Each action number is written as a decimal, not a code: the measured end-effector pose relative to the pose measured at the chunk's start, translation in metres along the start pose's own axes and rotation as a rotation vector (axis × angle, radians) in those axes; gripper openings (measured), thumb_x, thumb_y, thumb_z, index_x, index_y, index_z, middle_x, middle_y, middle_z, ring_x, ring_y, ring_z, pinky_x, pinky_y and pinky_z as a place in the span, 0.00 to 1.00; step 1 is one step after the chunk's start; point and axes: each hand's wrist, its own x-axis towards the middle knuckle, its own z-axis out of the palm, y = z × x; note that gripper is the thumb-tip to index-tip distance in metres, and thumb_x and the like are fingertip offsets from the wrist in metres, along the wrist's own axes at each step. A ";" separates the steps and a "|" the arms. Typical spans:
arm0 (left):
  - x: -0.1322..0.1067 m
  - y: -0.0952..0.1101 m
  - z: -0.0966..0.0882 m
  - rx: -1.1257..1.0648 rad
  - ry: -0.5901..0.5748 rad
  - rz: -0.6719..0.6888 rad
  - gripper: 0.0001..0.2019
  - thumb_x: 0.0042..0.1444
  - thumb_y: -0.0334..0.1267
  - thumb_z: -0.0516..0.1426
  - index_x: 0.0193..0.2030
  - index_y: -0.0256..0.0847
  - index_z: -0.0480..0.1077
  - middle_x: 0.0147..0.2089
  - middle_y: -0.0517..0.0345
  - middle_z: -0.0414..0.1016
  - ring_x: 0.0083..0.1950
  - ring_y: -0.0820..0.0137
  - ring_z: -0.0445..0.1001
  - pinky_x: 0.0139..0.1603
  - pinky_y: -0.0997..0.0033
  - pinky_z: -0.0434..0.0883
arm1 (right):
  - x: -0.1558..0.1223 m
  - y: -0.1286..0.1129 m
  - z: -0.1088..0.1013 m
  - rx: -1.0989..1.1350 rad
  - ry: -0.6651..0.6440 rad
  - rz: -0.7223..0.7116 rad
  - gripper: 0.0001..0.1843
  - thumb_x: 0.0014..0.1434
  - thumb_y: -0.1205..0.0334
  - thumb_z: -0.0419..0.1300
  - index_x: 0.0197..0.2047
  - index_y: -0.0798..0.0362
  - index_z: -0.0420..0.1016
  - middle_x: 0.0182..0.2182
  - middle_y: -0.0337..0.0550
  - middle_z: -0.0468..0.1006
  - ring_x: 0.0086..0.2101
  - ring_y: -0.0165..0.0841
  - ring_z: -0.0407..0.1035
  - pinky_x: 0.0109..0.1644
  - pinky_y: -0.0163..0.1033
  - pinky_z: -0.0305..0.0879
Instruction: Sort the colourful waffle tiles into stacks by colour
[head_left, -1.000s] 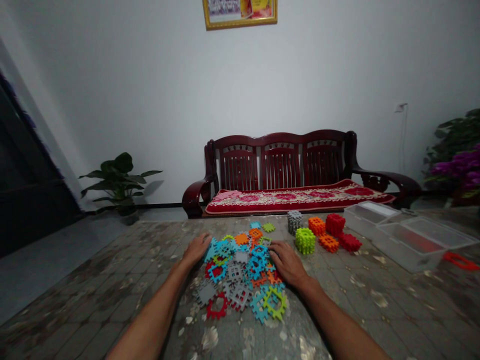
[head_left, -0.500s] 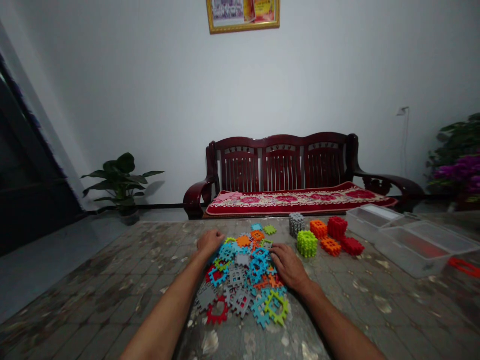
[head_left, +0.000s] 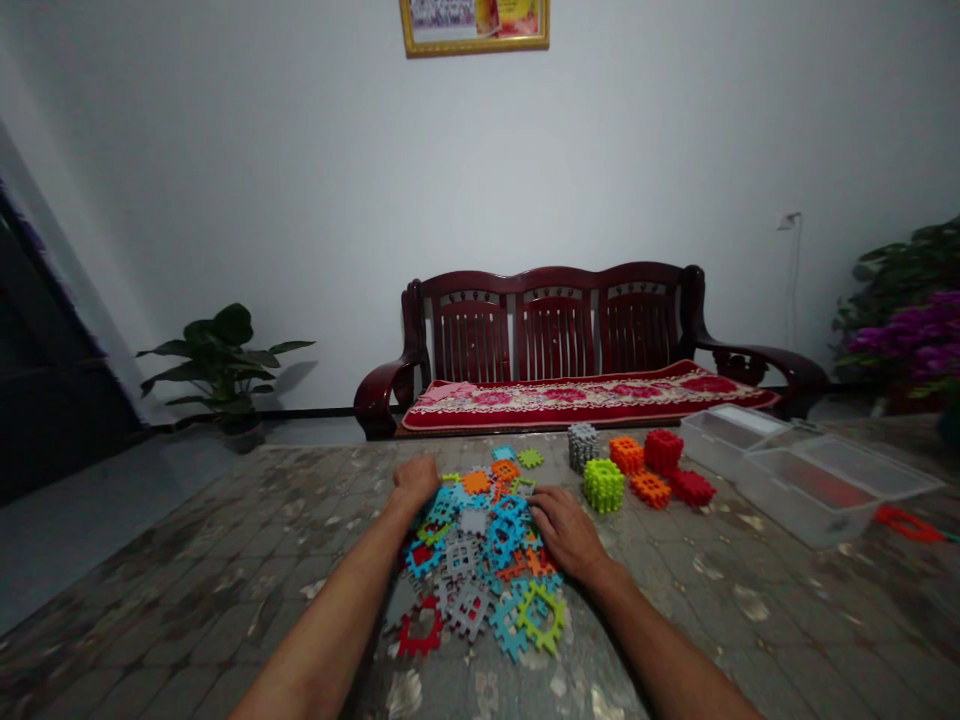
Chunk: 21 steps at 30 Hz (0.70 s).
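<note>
A loose pile of flat, notched plastic building pieces [head_left: 459,556] in blue, grey, orange, red and green lies on the table in front of me. My left hand [head_left: 417,482] rests at the far left edge of the pile, knuckles up. Its fingers are bent down and mostly hidden, so what they touch does not show. Along the right edge lies my right hand [head_left: 564,528], open, with fingers stretched toward a grey-green piece and the blue pieces [head_left: 507,530]. A green ring-shaped piece [head_left: 541,618] and a red one [head_left: 421,630] are at the near side.
Right of the pile stand sorted stacks: grey [head_left: 583,447], green [head_left: 603,486], orange [head_left: 627,454] and red [head_left: 663,452]. Farther right is an open clear plastic box [head_left: 806,500], with a red-orange item [head_left: 909,523] beside it. A wooden bench [head_left: 555,330] stands beyond the table.
The whole view has shifted slightly, moving the scene left. My left hand's fingers look more bent. Both hands stay beside the pile, which looks much the same.
</note>
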 end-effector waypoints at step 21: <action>0.018 -0.012 0.001 -0.018 0.070 0.112 0.11 0.59 0.29 0.55 0.45 0.41 0.76 0.53 0.47 0.81 0.56 0.61 0.77 0.53 0.69 0.71 | 0.001 -0.001 -0.001 -0.007 -0.011 0.007 0.16 0.69 0.61 0.52 0.51 0.51 0.80 0.53 0.50 0.78 0.55 0.40 0.69 0.62 0.45 0.63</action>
